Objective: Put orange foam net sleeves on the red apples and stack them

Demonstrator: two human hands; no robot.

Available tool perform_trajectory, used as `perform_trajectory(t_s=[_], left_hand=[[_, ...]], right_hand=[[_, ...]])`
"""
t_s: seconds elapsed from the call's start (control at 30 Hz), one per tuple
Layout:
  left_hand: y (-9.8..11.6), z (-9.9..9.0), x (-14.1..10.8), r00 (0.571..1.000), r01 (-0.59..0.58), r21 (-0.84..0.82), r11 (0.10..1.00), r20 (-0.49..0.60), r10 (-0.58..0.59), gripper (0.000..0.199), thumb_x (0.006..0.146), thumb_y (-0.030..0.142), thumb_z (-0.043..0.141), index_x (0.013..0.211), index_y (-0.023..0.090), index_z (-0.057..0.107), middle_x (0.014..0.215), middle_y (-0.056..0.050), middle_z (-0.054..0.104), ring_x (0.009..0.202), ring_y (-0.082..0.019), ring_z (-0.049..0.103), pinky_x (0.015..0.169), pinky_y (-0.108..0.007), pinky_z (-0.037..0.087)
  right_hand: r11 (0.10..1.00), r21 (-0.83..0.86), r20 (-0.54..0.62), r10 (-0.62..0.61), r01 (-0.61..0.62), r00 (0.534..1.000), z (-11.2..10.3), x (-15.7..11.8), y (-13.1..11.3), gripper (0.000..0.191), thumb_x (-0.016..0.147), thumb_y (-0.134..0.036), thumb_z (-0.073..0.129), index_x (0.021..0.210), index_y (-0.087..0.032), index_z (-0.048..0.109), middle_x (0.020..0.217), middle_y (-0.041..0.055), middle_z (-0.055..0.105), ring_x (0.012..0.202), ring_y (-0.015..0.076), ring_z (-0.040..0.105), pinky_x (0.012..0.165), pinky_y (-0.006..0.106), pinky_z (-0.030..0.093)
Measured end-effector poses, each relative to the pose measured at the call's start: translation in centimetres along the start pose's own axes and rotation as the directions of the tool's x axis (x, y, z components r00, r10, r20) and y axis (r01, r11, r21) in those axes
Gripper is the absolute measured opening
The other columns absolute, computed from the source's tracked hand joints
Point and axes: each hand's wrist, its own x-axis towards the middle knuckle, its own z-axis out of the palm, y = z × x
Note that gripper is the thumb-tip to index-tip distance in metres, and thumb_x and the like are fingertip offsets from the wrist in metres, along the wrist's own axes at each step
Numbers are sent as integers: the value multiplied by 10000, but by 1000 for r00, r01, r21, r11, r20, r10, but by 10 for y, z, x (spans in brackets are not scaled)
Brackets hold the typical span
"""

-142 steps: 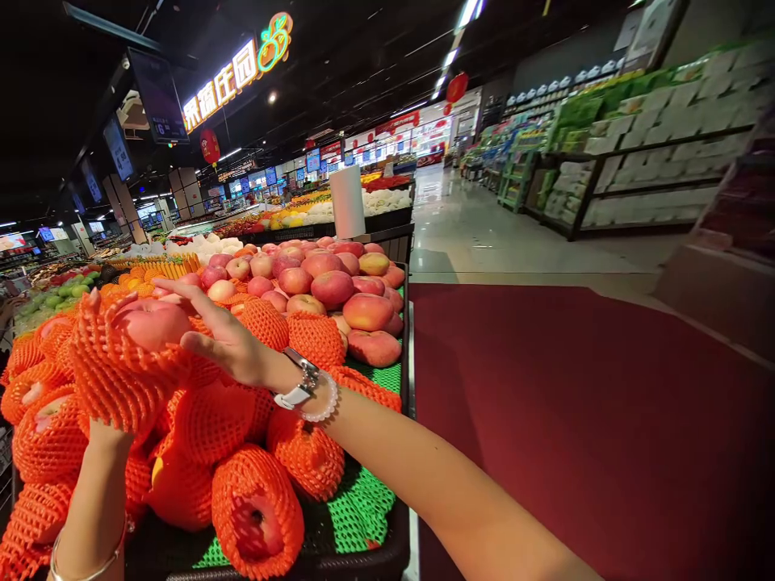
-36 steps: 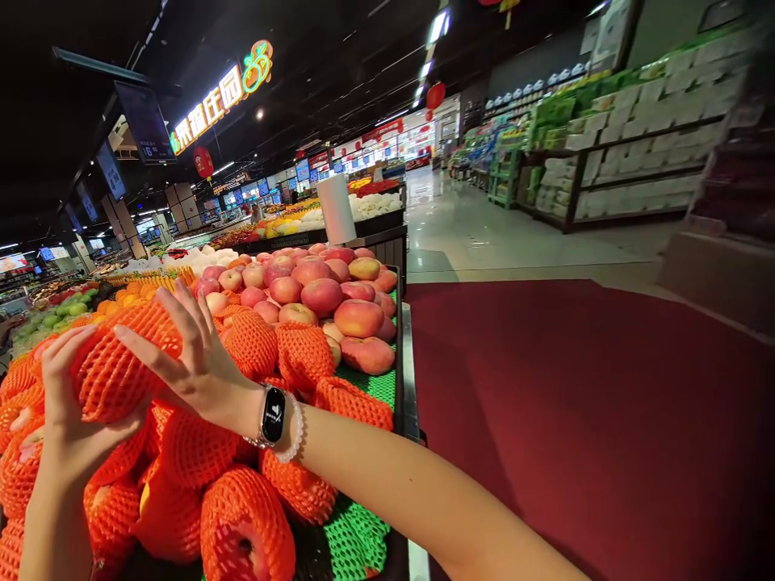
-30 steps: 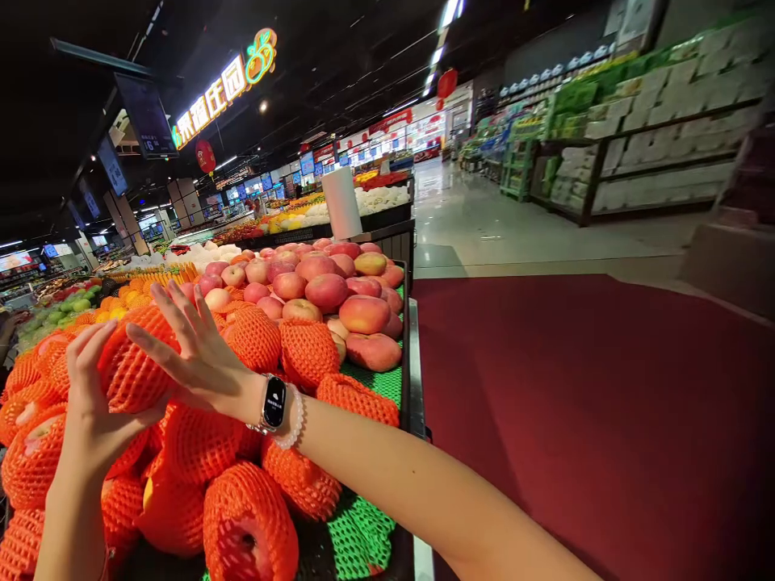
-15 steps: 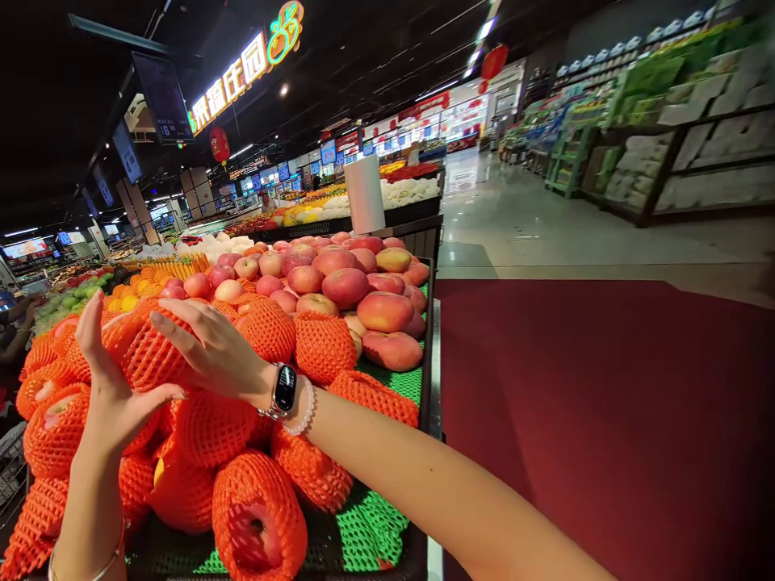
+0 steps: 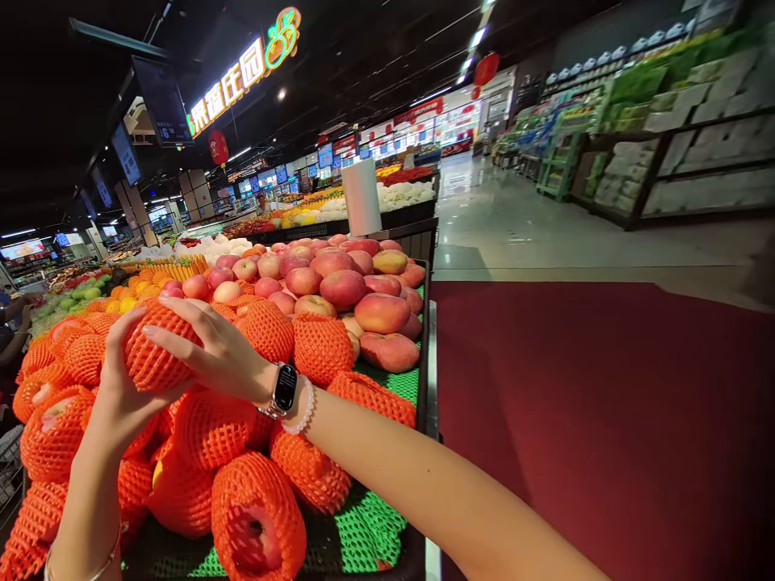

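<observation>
Both hands are wrapped round a fruit in an orange foam net (image 5: 156, 359) above the front left of the pile. My left hand (image 5: 124, 399) curves round its left side and underside, the thumb below. From the right, my right hand (image 5: 224, 355) lies against it with fingers across its front and top. The net hides what kind of fruit it is. Below and around the hands lie several more netted fruits; a netted apple (image 5: 259, 516) at the front shows its stem end. A dark watch and a beaded bracelet sit on my right wrist.
Bare apples (image 5: 303, 281) and reddish mangoes (image 5: 383, 313) are heaped behind the netted fruit. Green mesh (image 5: 372, 528) lines the black display tray. A white roll (image 5: 362, 198) stands at the far end. On the right are a dark red mat (image 5: 575, 403) and stocked shelves (image 5: 678, 161).
My left hand has closed in from the left, its fingers going from spread to wrapped round the netted fruit. The right hand has stayed on it. The view has shifted slightly.
</observation>
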Motion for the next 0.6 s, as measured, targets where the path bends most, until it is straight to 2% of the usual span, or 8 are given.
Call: perform_trajectory(t_s=[0.1,0.2,0.3,0.4,0.5,0.6], left_hand=[[-3,2,-2,1000,-1,-17,1000,-20,1,914,638,309,837,1403,337,336,1359,-49,445,1281,-219,435,1100,-361,362],[-4,4,-3,999,25,-36,999,-22,-25,930,628,292,842,1402,353,331,1357,-63,447,1276,-254,441,1099,-445,360],[-5,5,-2,999,40,-42,998,-21,-41,946,627,301,843,1412,359,318,1373,-70,437,1293,-274,425,1113,-495,339],[-5,5,-2,1000,23,3,1000,-20,-23,996,619,351,846,1441,355,284,1427,-85,389,1333,-305,384,1123,-528,328],[-3,5,-2,998,60,18,998,-13,-60,1059,646,414,820,1481,372,171,1540,-88,223,1421,-325,243,1155,-559,259],[-1,4,-3,995,102,20,995,6,-102,1136,650,485,799,1494,394,45,1600,-35,-29,1468,-300,-28,1187,-560,133]], right_hand=[[1000,-14,46,11,-10,999,-1,0,1,423,948,-137,455,1353,-245,401,1403,129,397,1367,222,352,1065,435,462],[1000,-9,85,18,-17,996,-2,1,2,443,956,-143,435,1379,-266,386,1399,119,404,1358,222,349,1071,450,446],[1000,17,46,-5,4,999,-1,1,3,450,970,-150,409,1402,-253,337,1385,138,387,1349,222,353,1063,433,451],[1000,25,35,-10,9,999,0,1,4,410,975,-209,425,1381,-235,369,1387,149,370,1335,233,363,1065,447,443],[1000,30,54,-5,4,999,-1,2,3,380,965,-291,465,1333,-201,447,1377,170,383,1320,261,375,1067,460,432],[999,-8,110,32,-31,993,-4,4,1,355,977,-201,411,1327,-206,468,1365,172,415,1312,252,398,1058,456,439]])
